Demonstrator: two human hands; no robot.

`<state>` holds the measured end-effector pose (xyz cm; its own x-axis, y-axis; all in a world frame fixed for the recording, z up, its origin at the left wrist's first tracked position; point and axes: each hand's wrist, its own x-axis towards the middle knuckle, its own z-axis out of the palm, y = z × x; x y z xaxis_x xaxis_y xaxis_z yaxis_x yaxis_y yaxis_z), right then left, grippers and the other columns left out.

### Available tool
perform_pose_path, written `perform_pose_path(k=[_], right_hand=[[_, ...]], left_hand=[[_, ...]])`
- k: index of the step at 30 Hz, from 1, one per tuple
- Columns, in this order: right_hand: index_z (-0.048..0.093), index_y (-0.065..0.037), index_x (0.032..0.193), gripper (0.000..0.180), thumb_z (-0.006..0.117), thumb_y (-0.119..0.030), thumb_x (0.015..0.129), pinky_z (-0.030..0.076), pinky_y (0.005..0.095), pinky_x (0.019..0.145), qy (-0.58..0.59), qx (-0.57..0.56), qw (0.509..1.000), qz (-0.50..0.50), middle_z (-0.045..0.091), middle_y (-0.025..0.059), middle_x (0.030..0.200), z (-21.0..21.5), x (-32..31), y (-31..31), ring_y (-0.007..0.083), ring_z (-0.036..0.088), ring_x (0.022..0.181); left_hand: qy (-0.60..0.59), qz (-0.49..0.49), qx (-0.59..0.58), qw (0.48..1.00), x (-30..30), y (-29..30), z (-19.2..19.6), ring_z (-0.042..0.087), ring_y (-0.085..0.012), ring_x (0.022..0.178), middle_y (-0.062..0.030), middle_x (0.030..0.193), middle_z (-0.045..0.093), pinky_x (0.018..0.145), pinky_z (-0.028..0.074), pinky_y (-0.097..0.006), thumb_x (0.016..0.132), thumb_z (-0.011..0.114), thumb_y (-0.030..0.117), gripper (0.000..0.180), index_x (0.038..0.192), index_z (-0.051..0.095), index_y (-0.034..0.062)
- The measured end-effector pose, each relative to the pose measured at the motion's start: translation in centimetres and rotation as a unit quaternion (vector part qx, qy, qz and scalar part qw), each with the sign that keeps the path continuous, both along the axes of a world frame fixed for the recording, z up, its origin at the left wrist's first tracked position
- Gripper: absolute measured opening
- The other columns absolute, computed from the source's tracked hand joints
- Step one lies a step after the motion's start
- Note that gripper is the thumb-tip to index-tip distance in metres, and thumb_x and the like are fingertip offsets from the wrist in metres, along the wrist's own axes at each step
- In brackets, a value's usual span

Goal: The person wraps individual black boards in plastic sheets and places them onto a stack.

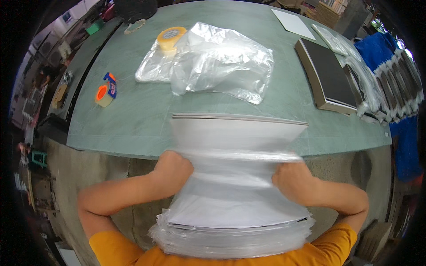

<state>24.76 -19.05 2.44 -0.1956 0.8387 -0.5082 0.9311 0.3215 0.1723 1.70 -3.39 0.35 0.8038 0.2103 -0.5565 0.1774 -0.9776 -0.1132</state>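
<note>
A stack of white sheets (235, 133) lies in front of me, its far end resting over the table's near edge. A clear plastic bag (230, 177) covers the near part of the stack, and its open rim runs across the sheets, blurred by motion. My left hand (174, 170) is closed in a fist on the bag's left side. On the right side, my right hand (293, 179) is closed on the bag too, its fingertips partly hidden. Below the sheets, against my body, is a pile of plastic-wrapped packs (235, 241).
On the green table (133, 124) lie loose clear plastic bags (222, 62) with a tape roll (171, 37) on them. A tape dispenser (106, 91) is at left. At right are a dark-topped stack (328, 73), wrapped packs (397, 86) and a white sheet (293, 23).
</note>
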Motion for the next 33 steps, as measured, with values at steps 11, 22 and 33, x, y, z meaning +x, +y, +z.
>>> perform_pose_path(k=[11,22,33], right_hand=[[0.055,-0.001,0.095,0.047,0.054,-0.013,0.049,0.044,0.0359,0.057,0.367,0.373,0.849,-0.076,0.054,0.0113,0.076,0.4,-0.3,-0.5,0.0269,0.052,0.063],[0.054,-0.012,0.114,0.066,0.051,0.01,0.051,0.04,0.035,0.081,0.233,0.528,0.793,-0.194,0.048,0.0139,0.105,-2.5,3.0,-2.8,0.0273,0.048,0.097],[0.061,-0.004,0.099,0.032,0.057,0.004,0.068,0.042,0.0293,0.075,0.192,0.622,0.738,-0.179,0.051,0.0095,0.096,-5.0,2.3,-3.0,0.0206,0.051,0.088]], left_hand=[[-0.766,0.372,0.003,0.523,-5.1,2.7,4.8,0.044,-0.0096,0.071,-0.0038,0.075,0.045,0.058,0.04,-0.023,0.071,0.056,-0.002,0.009,0.079,0.054,0.0026],[-0.559,0.167,0.034,0.812,-3.4,1.2,0.6,0.045,-0.0277,0.087,-0.0116,0.1,0.044,0.074,0.041,-0.034,0.055,0.051,-0.009,0.065,0.116,0.051,0.0104],[-0.637,0.161,0.022,0.753,-3.6,0.6,-3.0,0.049,-0.0266,0.082,-0.0112,0.094,0.048,0.071,0.041,-0.033,0.056,0.055,-0.006,0.046,0.101,0.059,0.0027]])
